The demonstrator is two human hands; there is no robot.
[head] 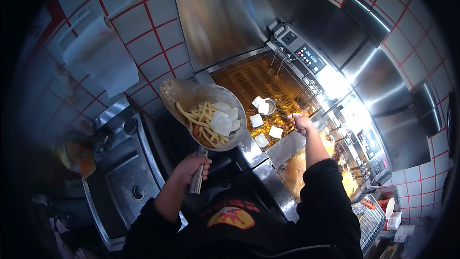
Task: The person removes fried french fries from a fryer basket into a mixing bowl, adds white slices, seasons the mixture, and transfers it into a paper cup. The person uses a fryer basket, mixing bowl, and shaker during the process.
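My left hand (pixel 194 169) grips the steel handle (pixel 197 175) of a large metal scoop (pixel 235 115). In the scoop lie french fries (pixel 203 120), flat white pieces (pixel 221 123) and a few orange-brown pieces (pixel 202 139). My right hand (pixel 302 123) is over the fryer's oil and holds the thin handle of a small round strainer (pixel 268 107). White square pieces (pixel 276 132) float in the bubbling oil near the strainer, and one lies partly over its rim.
Beside the oil vat (pixel 248 75) a second vat (pixel 293 169) foams below my right forearm. A control panel (pixel 309 57) runs behind them. At the left are a steel sink (pixel 118 190) and a paper roll (pixel 97 50). A wire rack (pixel 370 219) stands at the lower right.
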